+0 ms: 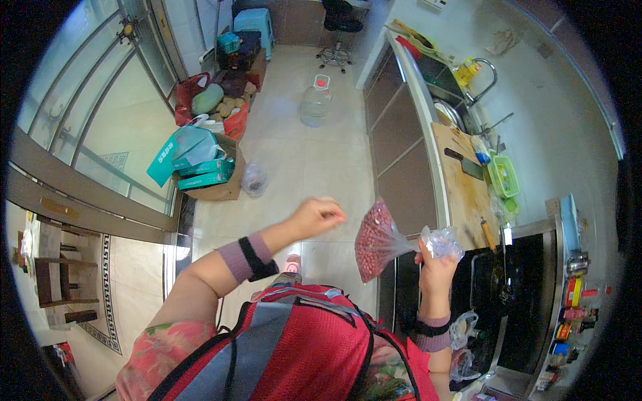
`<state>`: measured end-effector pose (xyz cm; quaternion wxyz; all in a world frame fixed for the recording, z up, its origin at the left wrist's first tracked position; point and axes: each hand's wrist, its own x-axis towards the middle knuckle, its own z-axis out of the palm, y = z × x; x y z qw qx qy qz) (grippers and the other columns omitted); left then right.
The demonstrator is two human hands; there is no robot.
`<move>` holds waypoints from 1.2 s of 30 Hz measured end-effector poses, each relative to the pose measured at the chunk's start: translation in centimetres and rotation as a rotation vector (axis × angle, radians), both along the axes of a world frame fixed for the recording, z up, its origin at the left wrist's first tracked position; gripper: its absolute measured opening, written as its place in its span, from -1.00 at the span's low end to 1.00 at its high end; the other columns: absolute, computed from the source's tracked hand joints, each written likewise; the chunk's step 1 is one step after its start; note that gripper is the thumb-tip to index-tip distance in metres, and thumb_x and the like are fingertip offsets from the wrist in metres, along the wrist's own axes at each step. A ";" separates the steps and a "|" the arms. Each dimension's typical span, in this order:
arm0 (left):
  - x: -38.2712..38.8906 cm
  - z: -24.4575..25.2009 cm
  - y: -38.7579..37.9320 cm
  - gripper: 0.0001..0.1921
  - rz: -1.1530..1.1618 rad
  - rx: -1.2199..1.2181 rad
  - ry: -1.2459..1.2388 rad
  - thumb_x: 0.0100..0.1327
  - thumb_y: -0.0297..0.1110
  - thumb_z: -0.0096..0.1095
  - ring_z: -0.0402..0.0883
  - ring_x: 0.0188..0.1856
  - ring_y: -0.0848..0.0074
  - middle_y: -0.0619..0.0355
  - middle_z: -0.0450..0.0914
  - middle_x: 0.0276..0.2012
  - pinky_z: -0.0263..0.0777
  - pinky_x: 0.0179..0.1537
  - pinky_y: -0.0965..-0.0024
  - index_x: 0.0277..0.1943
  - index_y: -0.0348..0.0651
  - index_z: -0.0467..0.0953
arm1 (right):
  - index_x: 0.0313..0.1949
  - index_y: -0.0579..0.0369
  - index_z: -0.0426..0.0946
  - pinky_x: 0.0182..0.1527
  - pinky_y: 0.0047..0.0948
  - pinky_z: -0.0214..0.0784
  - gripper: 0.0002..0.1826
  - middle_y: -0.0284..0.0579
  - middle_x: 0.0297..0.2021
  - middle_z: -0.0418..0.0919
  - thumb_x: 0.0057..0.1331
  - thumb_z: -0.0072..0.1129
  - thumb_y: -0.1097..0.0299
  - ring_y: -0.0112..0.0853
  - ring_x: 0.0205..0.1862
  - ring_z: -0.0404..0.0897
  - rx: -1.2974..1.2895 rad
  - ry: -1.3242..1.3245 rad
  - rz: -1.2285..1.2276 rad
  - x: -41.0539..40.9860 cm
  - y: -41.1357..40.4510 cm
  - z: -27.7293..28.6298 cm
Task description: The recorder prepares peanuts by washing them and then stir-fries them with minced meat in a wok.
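Note:
My right hand point(435, 265) grips the gathered neck of a clear plastic bag point(377, 240) filled with small reddish beans or peanuts. Its bunched open end puffs out above my fist, and the full part hangs tilted to the left, over the floor beside the counter. My left hand point(320, 216) is raised to the left of the bag, apart from it, with fingers curled and slightly blurred; nothing shows in it. Both wrists wear black bands over purple cuffs.
On the right, a counter holds a wooden cutting board point(459, 188), a cleaver point(464, 164) and a green basket point(503, 175), with a black stove point(491, 301) nearer me. A large water bottle point(315, 104) stands on the floor; a cardboard box point(228, 186) is at left.

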<state>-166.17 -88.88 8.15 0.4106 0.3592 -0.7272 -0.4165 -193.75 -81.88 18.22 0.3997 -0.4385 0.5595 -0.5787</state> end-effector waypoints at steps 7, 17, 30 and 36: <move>16.6 -7.1 -8.7 -0.75 0.571 0.233 -0.287 0.18 -0.31 0.20 0.61 -0.20 0.37 0.04 0.64 -0.29 0.45 -0.16 0.41 -0.13 -0.22 0.58 | -0.29 0.17 0.41 -0.56 -0.56 0.23 -0.78 -0.24 -0.48 0.49 0.10 0.26 0.56 -0.50 -0.58 0.42 -0.021 -0.009 0.108 4.9 -6.3 -0.1; 5.3 1.6 -10.2 -0.55 -0.001 -0.048 -0.158 0.21 -0.20 0.16 0.31 0.22 0.15 -0.11 0.41 0.11 0.19 0.21 0.23 0.11 -0.24 0.39 | -0.28 0.16 0.47 -0.55 -0.56 0.26 -0.83 -0.27 -0.46 0.51 0.13 0.22 0.58 -0.53 -0.55 0.44 0.072 -0.144 0.163 7.8 -11.9 0.6; -9.4 5.4 -16.1 -0.82 -0.270 0.198 -0.040 0.33 -0.43 -0.13 0.47 -0.38 0.46 0.17 0.47 -0.46 0.36 -0.24 0.45 -0.23 -0.30 0.45 | -0.39 0.16 0.50 -0.57 -0.65 0.25 -0.85 -0.34 -0.59 0.48 0.28 0.12 0.35 -0.64 -0.62 0.41 -0.001 -0.235 0.166 1.1 -20.2 -0.2; -13.3 4.2 -24.0 -0.71 -0.196 0.469 0.230 0.41 -0.33 -0.20 0.38 -0.40 0.56 0.23 0.36 -0.53 0.31 -0.27 0.45 -0.46 -0.21 0.29 | -0.35 0.17 0.48 -0.60 -0.57 0.29 -0.73 -0.21 -0.56 0.51 0.32 -0.02 0.21 -0.53 -0.63 0.43 -0.073 -0.519 -0.088 -11.3 -31.5 -0.7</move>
